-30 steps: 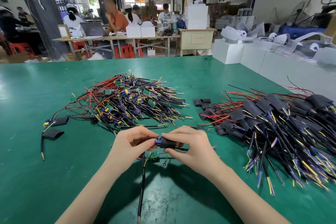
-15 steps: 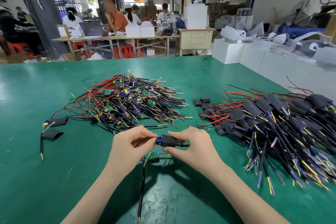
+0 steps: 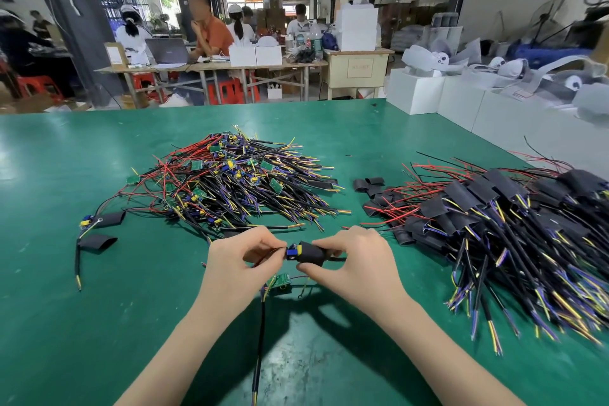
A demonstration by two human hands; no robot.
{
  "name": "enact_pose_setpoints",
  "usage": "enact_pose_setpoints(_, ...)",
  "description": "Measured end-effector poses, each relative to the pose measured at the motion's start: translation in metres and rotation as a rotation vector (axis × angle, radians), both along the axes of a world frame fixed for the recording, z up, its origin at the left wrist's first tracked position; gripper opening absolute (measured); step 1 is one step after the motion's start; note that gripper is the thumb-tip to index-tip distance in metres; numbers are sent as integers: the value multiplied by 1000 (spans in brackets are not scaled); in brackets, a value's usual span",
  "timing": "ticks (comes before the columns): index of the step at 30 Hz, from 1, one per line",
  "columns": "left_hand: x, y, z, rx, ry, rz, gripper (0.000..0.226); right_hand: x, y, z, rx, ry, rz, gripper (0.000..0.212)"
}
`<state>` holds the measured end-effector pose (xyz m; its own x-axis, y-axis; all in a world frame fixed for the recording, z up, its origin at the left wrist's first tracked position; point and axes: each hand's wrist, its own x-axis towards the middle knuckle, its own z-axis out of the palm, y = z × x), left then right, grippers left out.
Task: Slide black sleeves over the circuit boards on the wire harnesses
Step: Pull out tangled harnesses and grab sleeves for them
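My right hand (image 3: 357, 260) pinches a black sleeve (image 3: 309, 253) that sits over a circuit board; a blue part (image 3: 291, 252) of the board sticks out at the sleeve's left end. My left hand (image 3: 239, 262) pinches the harness's wires just left of that blue part. Below the hands a second harness with a bare green circuit board (image 3: 280, 281) lies on the green table (image 3: 99, 323), its black cable (image 3: 258, 339) running toward me. A pile of unsleeved harnesses (image 3: 237, 188) lies beyond the hands. A pile of sleeved harnesses (image 3: 501, 234) lies to the right.
Loose black sleeves (image 3: 369, 184) lie between the two piles. A lone harness with two sleeves (image 3: 99, 231) lies at the left. White boxes (image 3: 461, 102) line the table's right edge. People sit at a table (image 3: 211, 66) far behind.
The sleeve has slid a little to the right, so the blue part at its left end shows more. Both hands stay in about the same place.
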<state>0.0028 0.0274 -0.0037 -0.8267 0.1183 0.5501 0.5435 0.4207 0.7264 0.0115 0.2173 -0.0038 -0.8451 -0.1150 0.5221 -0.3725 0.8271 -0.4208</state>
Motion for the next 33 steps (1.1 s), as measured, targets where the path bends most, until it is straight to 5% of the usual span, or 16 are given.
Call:
enact_pose_setpoints(7,2,-1,1,-83,68,-29,5,-1,-1,-1,13,-29,82,26)
enact_pose_setpoints(15,-1,-1,-3,39,-102,-49,20,0,-2,-2,-143,-97,169,43)
enact_pose_setpoints(23,6,7,-2,-207,211,-32,2,2,-9,-8,-135,-115,92,51)
enact_pose_setpoints(28,0,4,-6,11,-35,16,21,1,-6,-8,-69,-86,59,51)
enact_pose_setpoints(33,-6,1,-6,187,-214,65,24,2,-4,-7,46,-31,21,25)
